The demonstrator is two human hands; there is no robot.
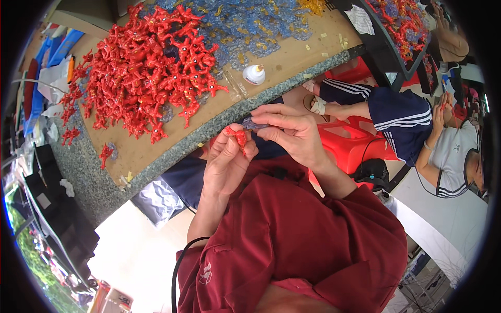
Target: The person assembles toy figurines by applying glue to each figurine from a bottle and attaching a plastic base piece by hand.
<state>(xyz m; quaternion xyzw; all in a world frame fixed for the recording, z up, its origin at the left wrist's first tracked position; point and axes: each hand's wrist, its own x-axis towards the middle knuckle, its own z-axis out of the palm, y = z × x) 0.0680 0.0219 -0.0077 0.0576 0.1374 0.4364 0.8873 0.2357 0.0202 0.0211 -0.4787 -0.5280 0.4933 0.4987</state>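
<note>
Just off the table's near edge, my left hand point(228, 156) pinches a small red plastic figure point(238, 136) between thumb and fingers. My right hand point(292, 130) meets it from the right, its thumb and fingertips closed on a translucent purple-blue plastic piece point(252, 124). The two pieces are close together; whether they touch I cannot tell. Beyond my hands a large pile of red figures point(141, 68) covers the left of the table. Behind it and to the right spread translucent blue pieces point(245, 26). A white glue bottle point(254, 74) stands near the edge.
The table has a speckled stone edge point(209, 141) and brown board point(323, 55) on top. Yellow pieces point(313, 5) lie at the far side. A black-rimmed tray point(389, 47) of red and blue pieces sits at right. Nearby are red stools point(339, 141) and another seated person point(443, 141).
</note>
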